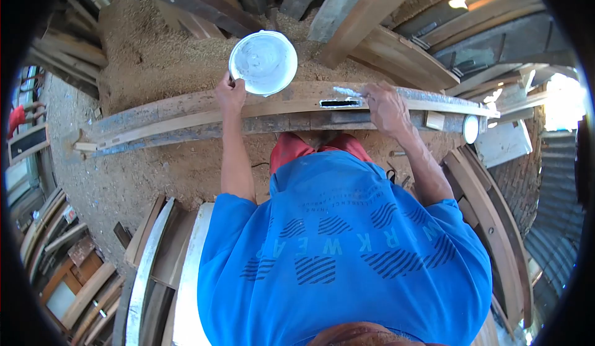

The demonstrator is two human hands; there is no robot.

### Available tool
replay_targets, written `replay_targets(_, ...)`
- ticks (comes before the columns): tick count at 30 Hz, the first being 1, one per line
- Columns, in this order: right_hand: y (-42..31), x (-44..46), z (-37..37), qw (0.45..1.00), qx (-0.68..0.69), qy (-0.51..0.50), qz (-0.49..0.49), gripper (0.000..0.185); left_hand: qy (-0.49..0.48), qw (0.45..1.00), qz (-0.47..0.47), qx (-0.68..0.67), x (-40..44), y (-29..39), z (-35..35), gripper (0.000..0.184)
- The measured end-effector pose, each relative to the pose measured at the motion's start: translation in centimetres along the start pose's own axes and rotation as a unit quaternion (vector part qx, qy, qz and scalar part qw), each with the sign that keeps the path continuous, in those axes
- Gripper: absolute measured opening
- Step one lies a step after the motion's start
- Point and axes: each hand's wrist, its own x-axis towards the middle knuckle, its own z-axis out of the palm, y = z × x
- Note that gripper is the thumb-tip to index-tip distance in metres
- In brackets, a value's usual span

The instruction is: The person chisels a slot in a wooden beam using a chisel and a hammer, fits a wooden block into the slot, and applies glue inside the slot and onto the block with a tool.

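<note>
My left hand (231, 94) grips the near-left edge of a round white lid or shallow dish (263, 63), with pale smears across its face. It is held above the far edge of a long wooden beam (186, 121). My right hand (385, 107) is over the beam, its fingers curled together; whatever they hold is hidden. Just left of those fingers, a dark rectangular slot (339, 104) with white around its rim is cut into the wood. A white smear (347, 92) lies just beyond the slot.
A small wood block (435, 120) and a white round container (470, 129) are toward the beam's right end. Planks (372, 17) lean at the back, above sawdust-covered ground (155, 55). More timber (496, 222) lies at right. Another person's red sleeve (17, 120) shows far left.
</note>
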Motion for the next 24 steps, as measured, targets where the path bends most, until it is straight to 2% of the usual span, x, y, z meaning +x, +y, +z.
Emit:
replay_targets(4, 2.1, 0.6, 0.0, 0.995, -0.046, -0.08, 0.045, 0.024, -0.012, 1.0, -0.006, 0.004, 0.1, 1.0, 0.2, 0.029)
replay_targets(8, 2.4, 0.0, 2.3, 0.993, -0.07, -0.09, 0.004, 0.027, -0.015, 1.0, -0.012, 0.007, 0.0, 2.0, 0.2, 0.028)
replay_targets(11, -0.3, -0.1, 1.3, 0.999, 0.028, -0.034, 0.029, 0.028, -0.021, 0.999, 0.002, 0.033, 0.1, 1.8, -0.3, 0.031)
replay_targets(14, -3.0, 1.7, 1.4, 0.996, 0.073, 0.047, -0.005, 0.029, -0.042, 0.999, 0.011, 0.03, 0.2, 2.2, -0.6, 0.031)
replay_targets(17, -6.2, 5.1, 3.2, 0.999, 0.035, 0.025, -0.032, 0.027, -0.064, 0.997, 0.003, -0.037, -0.1, 2.7, -0.5, 0.034)
replay_targets(19, -8.5, 7.4, 5.5, 0.998, 0.029, -0.009, -0.048, 0.027, -0.066, 0.994, 0.028, -0.08, -0.3, 0.7, 0.4, 0.036)
replay_targets(21, -10.9, 10.4, 8.0, 0.997, 0.015, -0.069, -0.038, 0.027, -0.073, 0.991, 0.033, -0.108, -0.5, 0.2, 0.8, 0.035)
replay_targets(24, -12.0, 14.5, 11.7, 0.99, 0.002, -0.141, 0.014, 0.027, -0.086, 0.99, 0.0, -0.11, -1.9, 3.7, 0.5, 0.032)
